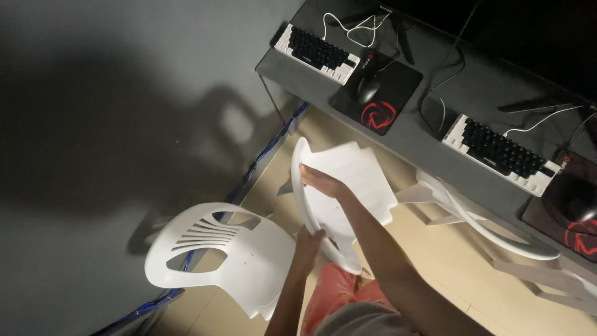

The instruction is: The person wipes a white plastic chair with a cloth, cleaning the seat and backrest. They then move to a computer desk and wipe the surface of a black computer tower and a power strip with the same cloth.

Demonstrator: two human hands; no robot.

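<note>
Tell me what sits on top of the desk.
On the desk: two keyboards, a mouse on a black mousepad, cables. Another mousepad is cut off at the right edge.

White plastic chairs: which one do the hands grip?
The middle chair, tilted off the floor; left hand and right hand grip its frame. The slatted-back chair and desk-side chair stand untouched.
</note>
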